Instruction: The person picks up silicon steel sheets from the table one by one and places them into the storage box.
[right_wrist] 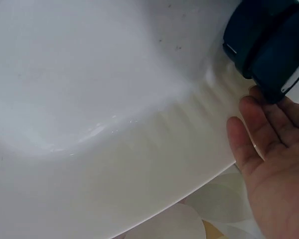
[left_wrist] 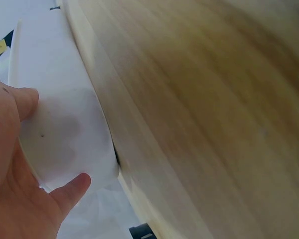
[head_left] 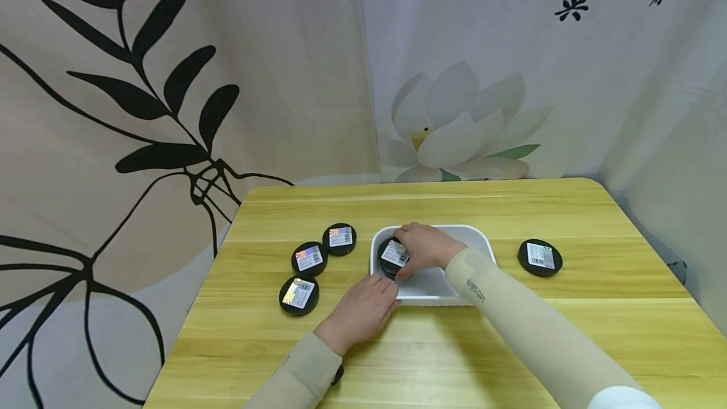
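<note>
A white plastic tray (head_left: 437,295) stands on the table, and my left hand (head_left: 365,311) grips its near left corner. Thumb and a finger spread over the tray's white side (left_wrist: 60,124) in the left wrist view. My right hand (head_left: 426,248) reaches into the tray and holds a flat round black tin (head_left: 393,254) with a white label, at the tray's left end. In the right wrist view the fingers of the right hand (right_wrist: 274,149) touch the upper black tin (right_wrist: 284,55), which sits on another black tin (right_wrist: 239,37).
Left of the tray lie three labelled black tins, one far (head_left: 339,239), one in the middle (head_left: 309,259) and one near (head_left: 298,295). Another tin (head_left: 540,257) lies to the right. A dark round edge (head_left: 338,375) peeks out beside the left sleeve. Printed curtains (head_left: 295,68) hang behind the wooden table (head_left: 596,333).
</note>
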Motion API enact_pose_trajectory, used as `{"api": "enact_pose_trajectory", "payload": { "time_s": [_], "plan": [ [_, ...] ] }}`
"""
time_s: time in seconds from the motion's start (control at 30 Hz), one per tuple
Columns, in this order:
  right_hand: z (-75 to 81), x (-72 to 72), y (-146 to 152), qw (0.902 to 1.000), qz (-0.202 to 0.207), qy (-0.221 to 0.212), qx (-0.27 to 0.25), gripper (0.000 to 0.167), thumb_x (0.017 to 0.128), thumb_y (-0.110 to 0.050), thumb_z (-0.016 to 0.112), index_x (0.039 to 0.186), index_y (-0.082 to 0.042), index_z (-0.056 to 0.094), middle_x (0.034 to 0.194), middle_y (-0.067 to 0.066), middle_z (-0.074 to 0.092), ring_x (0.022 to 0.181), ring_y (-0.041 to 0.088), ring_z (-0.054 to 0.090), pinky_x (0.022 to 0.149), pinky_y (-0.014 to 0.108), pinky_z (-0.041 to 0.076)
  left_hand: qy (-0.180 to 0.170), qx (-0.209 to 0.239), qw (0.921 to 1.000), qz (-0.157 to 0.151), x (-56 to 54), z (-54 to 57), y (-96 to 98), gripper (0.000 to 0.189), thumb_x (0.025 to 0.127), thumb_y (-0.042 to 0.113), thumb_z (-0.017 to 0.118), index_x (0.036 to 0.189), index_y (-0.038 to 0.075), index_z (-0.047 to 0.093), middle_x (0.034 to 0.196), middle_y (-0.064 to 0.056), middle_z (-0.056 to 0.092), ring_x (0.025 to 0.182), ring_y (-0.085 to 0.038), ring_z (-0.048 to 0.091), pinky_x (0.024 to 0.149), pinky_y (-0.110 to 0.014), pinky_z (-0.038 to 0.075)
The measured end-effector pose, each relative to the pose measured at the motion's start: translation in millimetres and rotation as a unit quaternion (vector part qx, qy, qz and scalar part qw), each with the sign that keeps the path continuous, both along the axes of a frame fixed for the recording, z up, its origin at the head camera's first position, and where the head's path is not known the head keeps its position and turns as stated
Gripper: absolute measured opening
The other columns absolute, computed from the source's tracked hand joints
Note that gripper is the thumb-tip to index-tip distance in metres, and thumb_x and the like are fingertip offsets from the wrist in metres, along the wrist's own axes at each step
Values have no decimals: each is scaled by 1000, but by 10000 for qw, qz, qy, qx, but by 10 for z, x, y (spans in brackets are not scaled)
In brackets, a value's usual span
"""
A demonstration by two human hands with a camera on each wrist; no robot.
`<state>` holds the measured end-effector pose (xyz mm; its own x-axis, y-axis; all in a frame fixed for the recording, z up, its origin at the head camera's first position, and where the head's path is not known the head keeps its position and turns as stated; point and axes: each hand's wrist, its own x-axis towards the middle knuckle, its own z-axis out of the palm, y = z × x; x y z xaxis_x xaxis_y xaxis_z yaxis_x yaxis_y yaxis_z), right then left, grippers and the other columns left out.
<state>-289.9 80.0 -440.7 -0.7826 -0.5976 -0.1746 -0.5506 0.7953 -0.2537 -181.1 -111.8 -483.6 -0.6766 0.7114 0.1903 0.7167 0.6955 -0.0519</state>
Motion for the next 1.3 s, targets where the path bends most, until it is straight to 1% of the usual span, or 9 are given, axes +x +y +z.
{"api": "enact_pose_trajectory", "payload": {
  "time_s": [0.1,0.27,0.53,0.7,0.9,1.07,1.17,1.3],
  "plan": [
    [5,12,1,10000,-5,14,47,85,67,-54,89,133,-10,58,126,6,64,112,21,59,98,40,51,3,16,10000,-8,1,1,0,20,107,33,47,99,15,53,99,4,61,95,-15,54,90,-30,49],
    [1,27,0,10000,-45,-3,34,82,67,-52,90,130,-11,58,124,6,64,109,22,59,97,42,51,45,2,10000,-9,-1,-7,-1,21,107,33,47,99,15,53,99,4,61,95,-15,53,90,-30,49],
    [-39,21,-3,9994,-17,191,287,82,67,-58,88,128,-13,58,121,3,65,107,20,59,98,44,50,65,-17,10000,5,-1,-19,4,20,107,32,48,99,15,54,100,4,62,94,-15,54,89,-30,49],
    [-24,23,6,9993,3,189,338,85,66,-60,88,128,-11,57,122,5,66,108,24,61,99,48,50,4,-40,10000,43,-6,-17,14,21,107,33,47,100,15,55,101,4,63,95,-15,55,90,-31,49],
    [9,35,22,9994,-31,109,314,87,67,-61,86,131,-10,56,124,6,65,109,24,62,100,50,50,-50,-42,10000,74,0,-25,22,20,107,33,48,99,15,54,101,4,63,95,-15,54,90,-31,49],
    [38,48,58,9998,-122,14,142,89,67,-61,86,133,-9,56,124,8,66,110,25,62,100,52,49,-8,-24,10000,52,8,-10,19,20,107,33,48,99,15,54,100,4,62,95,-14,54,90,-31,49],
    [45,48,92,9998,-166,-8,82,91,68,-62,85,136,-10,55,125,8,65,111,24,62,99,51,49,14,-38,10000,40,11,-1,19,20,107,33,48,100,15,54,101,4,63,96,-14,54,91,-31,50],
    [67,45,136,9997,-198,-6,106,87,70,-63,83,136,-13,56,124,5,65,107,21,62,96,47,51,-57,-31,10000,48,7,-1,18,20,107,33,47,99,15,54,100,4,63,96,-14,54,91,-31,50]
  ]
}}
